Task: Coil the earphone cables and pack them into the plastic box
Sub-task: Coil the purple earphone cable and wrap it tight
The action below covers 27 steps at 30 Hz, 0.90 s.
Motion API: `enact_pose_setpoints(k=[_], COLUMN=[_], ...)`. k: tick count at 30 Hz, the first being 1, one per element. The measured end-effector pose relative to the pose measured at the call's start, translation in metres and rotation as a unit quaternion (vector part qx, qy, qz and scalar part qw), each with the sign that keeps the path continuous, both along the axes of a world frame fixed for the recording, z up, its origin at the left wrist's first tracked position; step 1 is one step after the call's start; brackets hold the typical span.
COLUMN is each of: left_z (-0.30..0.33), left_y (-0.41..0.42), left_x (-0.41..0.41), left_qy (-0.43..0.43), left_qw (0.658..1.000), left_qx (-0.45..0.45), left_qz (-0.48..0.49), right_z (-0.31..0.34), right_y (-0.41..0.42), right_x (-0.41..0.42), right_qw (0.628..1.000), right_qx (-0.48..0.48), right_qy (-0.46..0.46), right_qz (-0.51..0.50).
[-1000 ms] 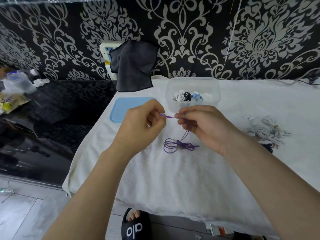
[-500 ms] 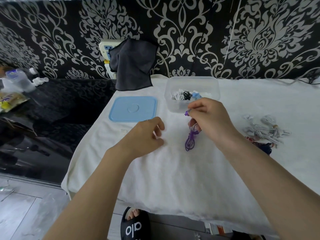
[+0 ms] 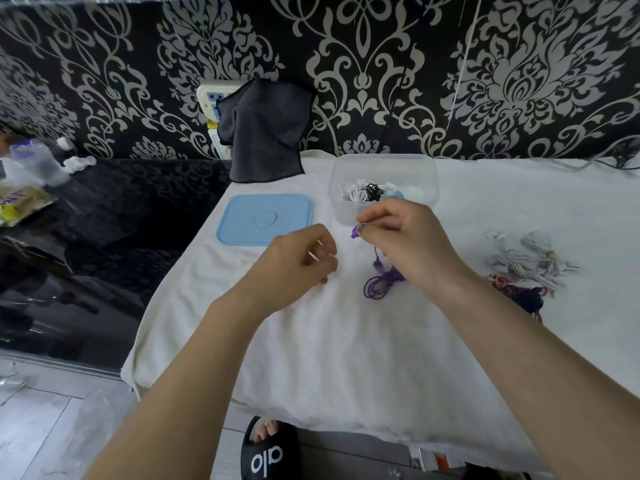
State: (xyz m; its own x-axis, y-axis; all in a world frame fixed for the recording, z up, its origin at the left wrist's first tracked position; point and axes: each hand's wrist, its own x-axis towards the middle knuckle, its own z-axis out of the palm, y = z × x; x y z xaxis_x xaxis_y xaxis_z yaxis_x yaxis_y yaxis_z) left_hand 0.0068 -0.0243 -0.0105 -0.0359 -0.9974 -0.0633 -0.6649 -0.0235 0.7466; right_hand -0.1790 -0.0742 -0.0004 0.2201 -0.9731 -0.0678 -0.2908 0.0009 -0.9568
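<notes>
A purple earphone cable (image 3: 380,285), coiled into a small bundle, hangs down to the white cloth (image 3: 346,341). My right hand (image 3: 412,244) pinches its purple end at the fingertips, just in front of the clear plastic box (image 3: 382,158). Several coiled white, black and blue earphones lie inside the box. My left hand (image 3: 294,261) hovers left of the purple coil with its fingers curled, pinching a thin white tie (image 3: 314,251). The left hand does not touch the purple cable.
The box's blue lid (image 3: 265,218) lies flat to the left of the box. At the right sit loose white earphones (image 3: 530,261), with dark and red cables (image 3: 526,297) beside them. A dark cloth (image 3: 263,129) hangs on the wall. A black glossy counter (image 3: 104,220) lies to the left.
My left hand let go of the purple cable end and drew back left, now pinching a thin white tie. My right hand lifted the cable, and the coil swung beneath it.
</notes>
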Motion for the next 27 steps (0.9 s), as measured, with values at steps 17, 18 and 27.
enact_pose_setpoints(k=[17, 18, 27], left_z=[0.026, 0.025, 0.025], left_y=[0.004, 0.004, 0.002], left_x=[-0.011, -0.011, -0.014], left_qy=[0.119, 0.116, 0.094], left_qw=[0.991, 0.991, 0.993], left_qx=[-0.028, -0.030, -0.048], left_qz=[0.060, 0.060, 0.054], right_z=[0.006, 0.006, 0.003], right_y=[0.003, 0.004, 0.008], right_x=[0.004, 0.005, 0.007], right_qw=[0.994, 0.995, 0.997], right_qx=[0.024, 0.021, -0.023], right_qy=[-0.098, -0.096, -0.074], right_qz=[0.033, 0.032, 0.016])
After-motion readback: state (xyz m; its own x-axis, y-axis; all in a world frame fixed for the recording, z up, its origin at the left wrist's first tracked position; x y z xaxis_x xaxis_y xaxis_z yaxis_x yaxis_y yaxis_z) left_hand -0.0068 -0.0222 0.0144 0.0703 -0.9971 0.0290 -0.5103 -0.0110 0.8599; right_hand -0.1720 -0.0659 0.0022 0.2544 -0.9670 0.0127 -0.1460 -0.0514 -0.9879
